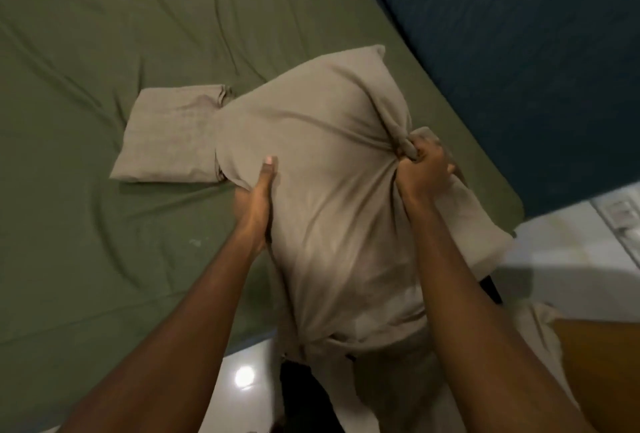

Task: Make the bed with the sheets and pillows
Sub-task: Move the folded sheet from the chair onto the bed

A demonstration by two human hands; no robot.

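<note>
Bunching in the right hand (pixel 422 169), the tan pillowcase (pixel 329 197) over the pillow is gripped tightly at one side, while its other side is clasped by the left hand (pixel 256 200). It is held above the green-sheeted bed (pixel 86 51), beside a folded pillowcase (pixel 173 134).

Count, head view: one bed with one green fitted sheet (pixel 86 86); one tan pillow (pixel 329 173), centre, in its case; one folded tan pillowcase (pixel 169 134), flat on the sheet just left of the pillow. Two hands: left hand (pixel 254 204); right hand (pixel 422 169); one dark blue headboard (pixel 519 69), far right.
</note>
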